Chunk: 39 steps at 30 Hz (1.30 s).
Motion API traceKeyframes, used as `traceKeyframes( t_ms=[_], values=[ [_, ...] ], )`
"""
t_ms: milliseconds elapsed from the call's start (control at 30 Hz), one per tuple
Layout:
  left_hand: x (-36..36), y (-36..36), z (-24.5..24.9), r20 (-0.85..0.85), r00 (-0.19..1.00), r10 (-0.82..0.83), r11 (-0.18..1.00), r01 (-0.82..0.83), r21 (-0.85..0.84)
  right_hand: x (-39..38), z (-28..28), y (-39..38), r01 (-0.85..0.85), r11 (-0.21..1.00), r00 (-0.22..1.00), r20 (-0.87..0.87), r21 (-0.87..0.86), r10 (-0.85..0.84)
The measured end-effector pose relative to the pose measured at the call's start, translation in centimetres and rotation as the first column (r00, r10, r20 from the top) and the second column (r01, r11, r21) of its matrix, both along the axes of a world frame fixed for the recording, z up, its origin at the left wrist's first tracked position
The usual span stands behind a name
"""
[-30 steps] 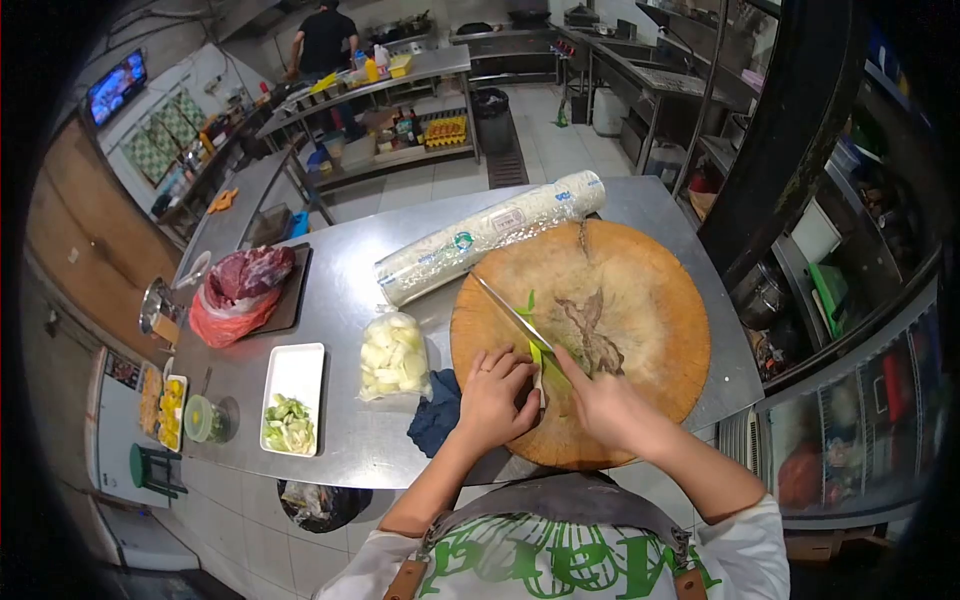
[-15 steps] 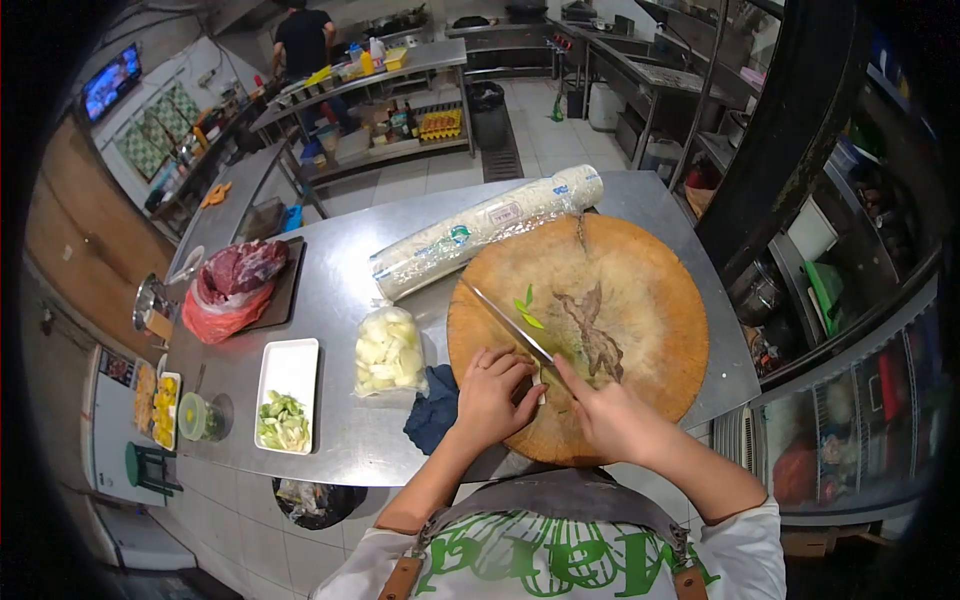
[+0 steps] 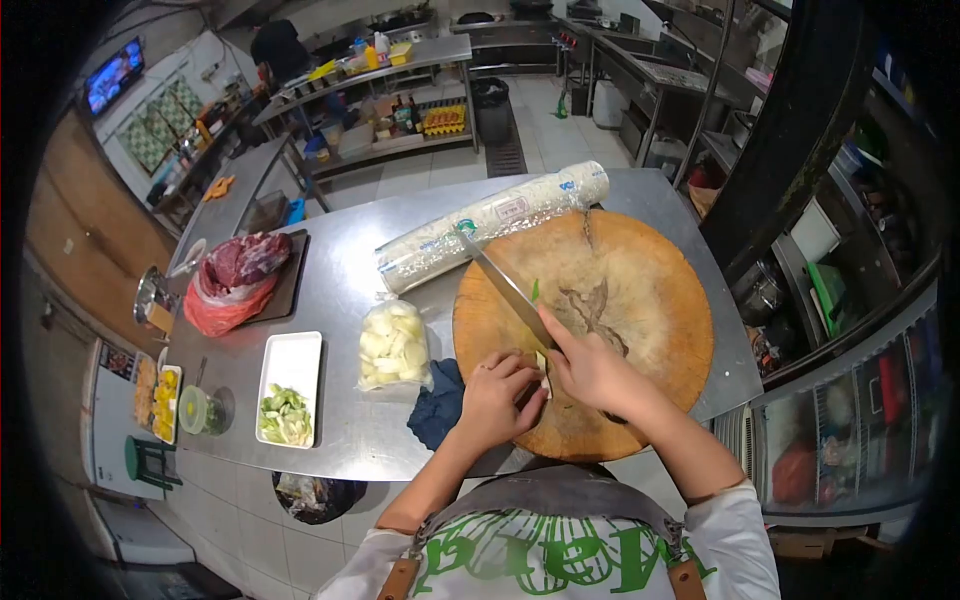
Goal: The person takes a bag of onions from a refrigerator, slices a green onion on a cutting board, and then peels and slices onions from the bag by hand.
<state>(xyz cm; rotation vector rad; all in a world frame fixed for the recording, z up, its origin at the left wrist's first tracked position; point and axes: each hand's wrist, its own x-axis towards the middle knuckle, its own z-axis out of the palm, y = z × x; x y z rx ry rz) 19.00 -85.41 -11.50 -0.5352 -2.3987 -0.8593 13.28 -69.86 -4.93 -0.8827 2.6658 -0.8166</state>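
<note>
My right hand (image 3: pixel 597 375) grips the handle of a long kitchen knife (image 3: pixel 508 288). Its blade points up and left across the round wooden chopping board (image 3: pixel 650 270), its tip reaching the plastic wrap roll. On the near left part of the board, my left hand (image 3: pixel 500 400) has its fingers curled down over a small pale vegetable stalk (image 3: pixel 544 374), mostly hidden beneath them. A green leafy sliver (image 3: pixel 535 290) shows beside the blade, partly covered by it.
Left of the board are a bag of pale sliced vegetables (image 3: pixel 392 345), a dark blue cloth (image 3: pixel 436 405), a white tray (image 3: pixel 292 350) with chopped greens, and raw meat (image 3: pixel 240 275) on a dark board. The plastic wrap roll (image 3: pixel 490 225) lies behind. A person (image 3: pixel 280 50) stands at the back.
My right hand has lifted slightly, and the knife tip has swung up and away, now over the wrap roll's edge. The blade covers more of the green slivers. My left hand stays nearly put.
</note>
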Motion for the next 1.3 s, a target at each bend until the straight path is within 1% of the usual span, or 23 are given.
traceKeyframes(
  t_ms=[100,167,200,267,300,367,467,500,567,600,633,667,700,767,800,867,967,1067,1100,1167,1200,1267,1300],
  values=[
    [0.4,0.3,0.1,0.046,0.998,0.048,0.998,-0.05,0.044,2.5,0.2,1.7,-0.026,0.999,0.999,-0.022,0.033,0.027],
    [0.4,0.2,-0.1,0.065,0.997,0.044,0.998,-0.046,0.04,3.9,0.3,2.4,-0.077,0.996,0.996,-0.034,0.047,0.079],
    [0.2,0.2,-0.1,0.074,0.996,0.041,0.999,-0.043,0.032,4.4,0.0,2.5,-0.074,0.996,0.997,-0.034,0.05,0.076],
    [0.2,0.1,-0.4,0.073,0.997,0.035,0.999,-0.037,0.028,5.1,-0.3,2.8,-0.072,0.986,0.993,-0.084,0.148,0.085],
    [0.2,0.1,-0.5,0.073,0.997,0.033,0.999,-0.035,0.021,5.2,-0.2,2.8,-0.069,0.986,0.993,-0.083,0.149,0.082],
    [0.3,0.1,-0.1,0.063,0.997,0.033,0.999,-0.034,0.013,5.3,0.3,2.5,-0.07,0.967,0.997,-0.01,0.243,0.075],
    [0.3,0.2,0.2,0.061,0.997,0.038,0.999,-0.037,-0.021,4.8,0.1,1.8,-0.067,0.964,0.997,-0.018,0.258,0.074],
    [0.4,0.2,0.3,0.07,0.997,0.043,0.998,-0.04,-0.046,4.5,-0.1,1.5,-0.067,0.964,0.997,-0.017,0.259,0.074],
    [0.4,0.2,0.4,0.065,0.997,0.046,0.997,-0.041,-0.065,3.1,-0.7,0.5,-0.082,0.98,0.992,-0.075,0.184,0.097],
    [0.5,0.1,0.5,0.062,0.997,0.049,0.995,-0.043,-0.087,2.3,-1.3,-0.1,-0.085,0.98,0.992,-0.08,0.182,0.101],
    [0.4,0.0,0.5,0.058,0.997,0.053,0.995,-0.047,-0.089,1.5,-2.1,-0.7,-0.07,0.988,0.996,-0.05,0.139,0.078],
    [0.3,0.1,0.2,0.066,0.997,0.044,0.998,-0.04,-0.053,0.9,-2.3,-1.1,-0.056,0.994,0.998,-0.018,0.097,0.058],
    [0.3,0.1,0.0,0.075,0.997,0.035,0.999,-0.034,-0.015,0.4,-1.9,-1.2,-0.061,0.993,0.998,-0.019,0.096,0.063],
    [0.7,0.7,0.1,0.086,0.994,0.062,0.998,-0.062,-0.004,-0.2,-1.1,-0.6,-0.074,0.997,0.997,-0.011,0.003,0.074],
    [0.7,0.9,0.4,0.087,0.993,0.084,0.996,-0.085,0.007,-0.2,-0.8,-0.2,-0.079,0.997,0.997,-0.014,0.003,0.079],
    [0.9,1.1,0.7,0.102,0.987,0.124,0.992,-0.125,0.0,0.1,-0.1,0.9,-0.104,0.992,0.992,-0.075,-0.07,0.099],
    [1.1,1.1,0.2,0.125,0.982,0.139,0.989,-0.144,0.028,2.0,1.1,2.3,-0.126,0.992,0.991,-0.041,-0.025,0.125],
    [1.1,1.1,-0.1,0.082,0.984,0.158,0.986,-0.162,0.035,3.5,0.4,3.3,-0.193,0.981,0.981,-0.029,0.014,0.193],
    [1.1,1.1,-0.3,0.075,0.985,0.153,0.987,-0.157,0.047,3.9,0.1,3.5,-0.19,0.982,0.981,-0.028,0.015,0.19],
    [1.1,1.2,-0.5,0.069,0.987,0.146,0.987,-0.15,0.06,4.3,-0.5,4.0,-0.214,0.975,0.971,-0.093,0.058,0.219],
    [1.0,1.2,-0.5,0.052,0.989,0.137,0.988,-0.141,0.071,4.4,-0.4,4.0,-0.213,0.975,0.972,-0.091,0.058,0.217],
    [1.0,1.2,-0.7,0.036,0.991,0.13,0.988,-0.132,0.081,4.6,0.2,3.8,-0.187,0.968,0.977,-0.07,0.165,0.201],
    [0.9,1.2,-0.7,0.041,0.991,0.125,0.988,-0.128,0.081,4.7,0.3,3.7,-0.189,0.968,0.977,-0.069,0.164,0.202]
  ],
)
